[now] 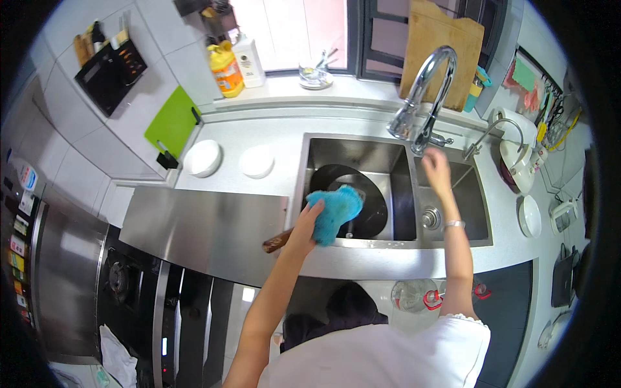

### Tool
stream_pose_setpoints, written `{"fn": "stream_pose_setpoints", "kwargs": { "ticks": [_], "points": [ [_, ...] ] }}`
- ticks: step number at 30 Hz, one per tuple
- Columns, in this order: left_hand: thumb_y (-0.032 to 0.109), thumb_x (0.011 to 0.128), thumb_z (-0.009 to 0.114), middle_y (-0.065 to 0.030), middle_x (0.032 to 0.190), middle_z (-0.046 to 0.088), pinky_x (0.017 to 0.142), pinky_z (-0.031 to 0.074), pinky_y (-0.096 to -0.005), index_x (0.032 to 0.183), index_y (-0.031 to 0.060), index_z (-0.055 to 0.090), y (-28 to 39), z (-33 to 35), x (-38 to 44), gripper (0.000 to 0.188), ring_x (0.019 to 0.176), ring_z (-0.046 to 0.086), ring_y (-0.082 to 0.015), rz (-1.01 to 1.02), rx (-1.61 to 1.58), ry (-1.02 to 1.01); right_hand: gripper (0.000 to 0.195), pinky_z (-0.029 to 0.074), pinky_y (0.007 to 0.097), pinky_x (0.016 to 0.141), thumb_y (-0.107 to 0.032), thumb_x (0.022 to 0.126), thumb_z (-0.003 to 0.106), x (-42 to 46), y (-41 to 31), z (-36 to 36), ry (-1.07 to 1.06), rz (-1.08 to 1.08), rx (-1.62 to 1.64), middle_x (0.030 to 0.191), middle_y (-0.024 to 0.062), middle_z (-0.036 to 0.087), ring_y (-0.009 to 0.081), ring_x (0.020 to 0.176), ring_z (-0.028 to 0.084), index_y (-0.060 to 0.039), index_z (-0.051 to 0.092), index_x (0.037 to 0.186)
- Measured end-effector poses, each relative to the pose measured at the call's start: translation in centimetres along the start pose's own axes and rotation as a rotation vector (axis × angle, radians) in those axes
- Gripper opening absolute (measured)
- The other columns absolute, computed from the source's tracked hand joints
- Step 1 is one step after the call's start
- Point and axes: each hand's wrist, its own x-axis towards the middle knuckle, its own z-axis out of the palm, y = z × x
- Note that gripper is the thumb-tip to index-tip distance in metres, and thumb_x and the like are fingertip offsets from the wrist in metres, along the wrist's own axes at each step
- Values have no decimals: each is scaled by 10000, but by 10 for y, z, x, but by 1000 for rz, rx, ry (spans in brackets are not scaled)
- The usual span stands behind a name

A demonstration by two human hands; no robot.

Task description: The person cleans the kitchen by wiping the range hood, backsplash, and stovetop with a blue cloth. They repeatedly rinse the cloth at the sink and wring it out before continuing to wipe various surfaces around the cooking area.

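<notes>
A black pan (371, 213) lies tilted in the left basin of the stainless-steel sink (399, 194), its wooden handle (277, 241) sticking out over the basin's left front edge. My left hand (306, 225) is at the handle, closed on a fluffy blue cloth (337, 208) that hangs partly over the pan. Whether the fingers also grip the handle cannot be told. Above the right basin, my right hand (436, 169) is just below the base of the chrome faucet (424, 121), near its lever; its fingers look bent, and contact is unclear.
Two white bowls (203, 158) (257, 161) stand left of the sink. Behind it rise a wooden cutting board (449, 53) and a smaller curved tap (495, 128). Another white bowl (529, 217) is at the right. The gas stove (119, 281) lies lower left.
</notes>
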Motion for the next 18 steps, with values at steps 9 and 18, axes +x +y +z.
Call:
{"fn": "stream_pose_setpoints", "kwargs": {
  "ticks": [9,18],
  "points": [
    [321,791,526,-57,957,501,720,458,-348,1041,86,434,-39,109,123,356,871,517,-196,-51,-30,-4,355,157,519,951,-286,767,477,80,147,-22,-450,292,-786,1274,65,327,251,1195,266,-137,491,1088],
    [363,798,483,-34,961,525,792,416,-352,1030,124,478,-86,109,192,333,912,511,-170,-99,-70,162,467,228,305,958,-300,860,371,-20,-3,95,-599,307,1073,1255,103,343,198,1160,309,-10,318,1222]
  ]
}}
